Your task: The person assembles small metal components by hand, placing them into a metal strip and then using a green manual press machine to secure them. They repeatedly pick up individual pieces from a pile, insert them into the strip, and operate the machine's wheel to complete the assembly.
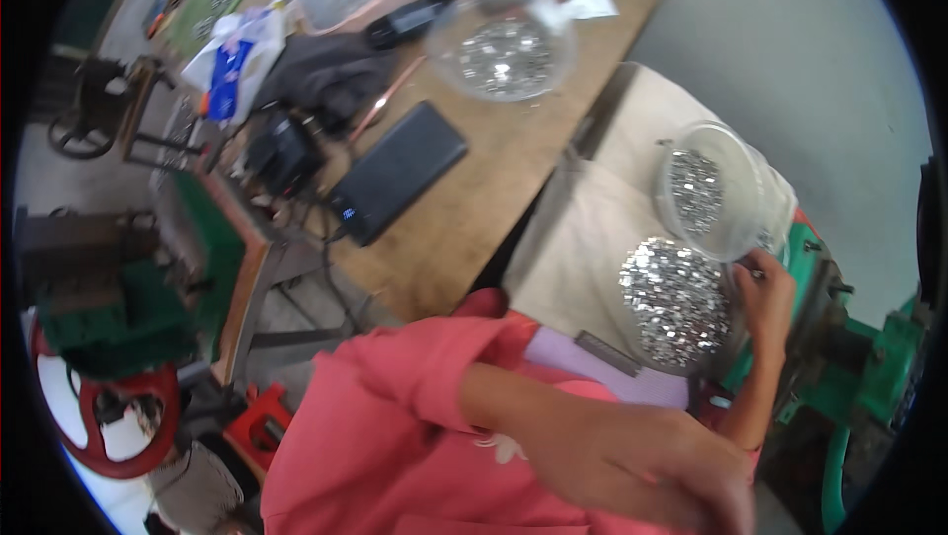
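Observation:
My right hand (768,298) is at the right, its fingers bent together by the lower rim of a clear plastic tub (736,194). What the fingertips hold, if anything, is too small to make out. Small shiny metal pieces lie in the tub, which looks tilted. Just below it, beside my right wrist, is a round heap of shiny metal pieces (676,303). My left hand (657,471) is close to the camera at the lower right, in front of my pink top. Its fingers are blurred by motion, and nothing shows in it.
A pale cloth (563,229) lies under the tub and heap. On the wooden table (434,259) are a black power bank (400,170) with a cable and another clear tub of metal pieces (509,56). Green machinery (879,367) stands at the right, more machines at the left.

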Motion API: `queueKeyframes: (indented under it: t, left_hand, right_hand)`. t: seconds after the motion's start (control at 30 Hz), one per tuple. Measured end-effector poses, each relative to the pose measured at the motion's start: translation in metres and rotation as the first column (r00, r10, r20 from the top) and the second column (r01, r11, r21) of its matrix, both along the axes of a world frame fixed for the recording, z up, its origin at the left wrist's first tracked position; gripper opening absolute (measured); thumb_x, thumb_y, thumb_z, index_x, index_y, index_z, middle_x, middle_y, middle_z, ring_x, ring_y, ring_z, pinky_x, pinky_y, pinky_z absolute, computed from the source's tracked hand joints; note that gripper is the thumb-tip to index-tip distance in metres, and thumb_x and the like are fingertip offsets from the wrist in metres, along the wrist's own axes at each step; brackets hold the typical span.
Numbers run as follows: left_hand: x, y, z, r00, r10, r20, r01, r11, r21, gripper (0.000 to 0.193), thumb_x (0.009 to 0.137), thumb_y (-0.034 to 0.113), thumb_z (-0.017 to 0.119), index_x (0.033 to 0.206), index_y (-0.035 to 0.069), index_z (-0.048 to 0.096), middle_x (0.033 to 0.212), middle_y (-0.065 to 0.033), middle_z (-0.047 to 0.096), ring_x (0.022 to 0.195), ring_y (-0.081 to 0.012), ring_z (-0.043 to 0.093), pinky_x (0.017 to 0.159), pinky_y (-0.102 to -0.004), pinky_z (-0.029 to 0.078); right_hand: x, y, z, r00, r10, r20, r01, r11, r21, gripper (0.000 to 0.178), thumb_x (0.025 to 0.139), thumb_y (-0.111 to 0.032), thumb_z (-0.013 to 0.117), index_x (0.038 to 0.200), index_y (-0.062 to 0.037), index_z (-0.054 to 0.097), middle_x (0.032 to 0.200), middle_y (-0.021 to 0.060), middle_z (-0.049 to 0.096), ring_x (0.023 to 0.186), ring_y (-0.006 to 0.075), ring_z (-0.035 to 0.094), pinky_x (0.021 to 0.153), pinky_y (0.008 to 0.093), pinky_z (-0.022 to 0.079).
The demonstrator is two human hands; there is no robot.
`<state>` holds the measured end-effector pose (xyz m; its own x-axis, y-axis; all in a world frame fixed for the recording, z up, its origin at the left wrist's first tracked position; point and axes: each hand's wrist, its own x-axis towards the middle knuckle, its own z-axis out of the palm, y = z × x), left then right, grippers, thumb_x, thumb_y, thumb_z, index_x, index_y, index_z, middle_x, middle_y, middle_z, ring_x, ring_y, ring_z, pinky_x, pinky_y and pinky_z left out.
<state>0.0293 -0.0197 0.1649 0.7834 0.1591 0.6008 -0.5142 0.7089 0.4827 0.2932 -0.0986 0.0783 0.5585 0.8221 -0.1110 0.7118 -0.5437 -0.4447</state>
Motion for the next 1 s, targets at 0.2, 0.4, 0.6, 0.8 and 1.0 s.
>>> queueKeyframes:
  t: [0.2,0.4,0.6,0.8,1.0]
  left_hand:
    - [0.030,-0.039,0.031,0.908,-0.117,0.403,0.309,0.836,-0.453,0.029,0.105,0.008,0.048,0.128,-0.007,0.058,0.120,-0.0142,0.064,0.108,-0.0194,0.063,0.090,-0.0307,0.050]
    - [0.032,-0.050,0.023,0.896,-0.195,0.398,0.389,0.778,-0.494,0.027,0.106,0.010,0.049,0.123,-0.008,0.059,0.114,-0.0132,0.065,0.103,-0.0165,0.064,0.085,-0.0279,0.051]
    - [0.032,-0.030,0.044,0.861,-0.281,0.424,0.472,0.754,-0.457,0.027,0.106,0.010,0.049,0.123,-0.008,0.059,0.114,-0.0126,0.066,0.102,-0.0160,0.064,0.083,-0.0280,0.052]
    - [0.024,-0.026,0.022,0.850,-0.500,0.165,0.526,0.806,-0.270,0.026,0.102,0.013,0.055,0.122,-0.004,0.059,0.111,-0.0133,0.064,0.102,-0.0199,0.063,0.090,-0.0306,0.050]
    - [0.017,0.004,-0.001,0.966,0.096,-0.240,0.025,0.888,0.459,0.024,0.099,0.002,0.055,0.121,-0.003,0.063,0.109,-0.0146,0.066,0.095,-0.0239,0.065,0.083,-0.0346,0.052]
  right_hand:
    - [0.006,0.006,0.001,1.000,0.021,0.019,-0.021,1.000,0.014,0.025,0.081,-0.001,0.071,0.106,0.0033,0.068,0.084,0.0166,0.070,0.074,0.0226,0.066,0.072,0.0338,0.050]
    - [0.012,0.016,0.002,0.980,0.184,0.080,-0.181,0.982,-0.043,0.021,0.080,0.001,0.068,0.101,0.0046,0.065,0.081,0.0160,0.067,0.068,0.0220,0.061,0.068,0.0350,0.048]
    - [0.004,0.017,0.017,0.976,0.217,-0.027,-0.217,0.976,-0.030,0.024,0.077,0.004,0.069,0.101,0.0024,0.067,0.089,0.0188,0.071,0.080,0.0327,0.069,0.074,0.0377,0.052]
    - [0.000,0.021,0.029,0.954,0.291,0.073,-0.280,0.950,-0.136,0.022,0.076,-0.007,0.073,0.098,-0.0046,0.073,0.096,0.0159,0.071,0.087,0.0361,0.068,0.078,0.0430,0.053]
    - [0.006,0.016,0.025,0.915,0.358,0.185,-0.343,0.933,-0.110,0.019,0.078,-0.016,0.071,0.096,-0.0095,0.074,0.093,0.0118,0.072,0.085,0.0335,0.068,0.075,0.0425,0.054]
